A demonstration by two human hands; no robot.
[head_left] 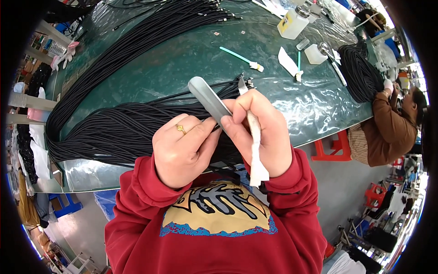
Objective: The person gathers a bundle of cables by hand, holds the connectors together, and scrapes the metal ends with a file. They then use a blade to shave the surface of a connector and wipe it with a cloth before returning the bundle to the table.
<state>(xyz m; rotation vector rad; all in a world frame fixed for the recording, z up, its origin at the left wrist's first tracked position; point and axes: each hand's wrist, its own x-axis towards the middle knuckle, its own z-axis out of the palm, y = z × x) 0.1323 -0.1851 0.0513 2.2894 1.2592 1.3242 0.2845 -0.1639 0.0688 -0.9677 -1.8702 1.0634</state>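
My right hand (267, 132) is closed around a slim tool with a white-wrapped handle (257, 169); a narrow metal blade (242, 85) shows beyond its fingers. Between the same hand's thumb and forefinger runs a flat grey strip (205, 97) with a rounded end, slanting up to the left. My left hand (185, 148), wearing a ring, pinches what looks like a black cable beside the strip's lower end; the fingertips partly hide it. Under both hands lies a thick bundle of black cables (132, 125), with metal connectors (248, 82) at the ends just past my right hand.
More black cables (114, 55) curve across the green table (182, 66). Farther off lie a swab-like turquoise stick (235, 55), a white bottle (293, 23) and a smaller bottle (315, 54). A coiled cable bundle (360, 73) sits at right, beside a seated co-worker (394, 123).
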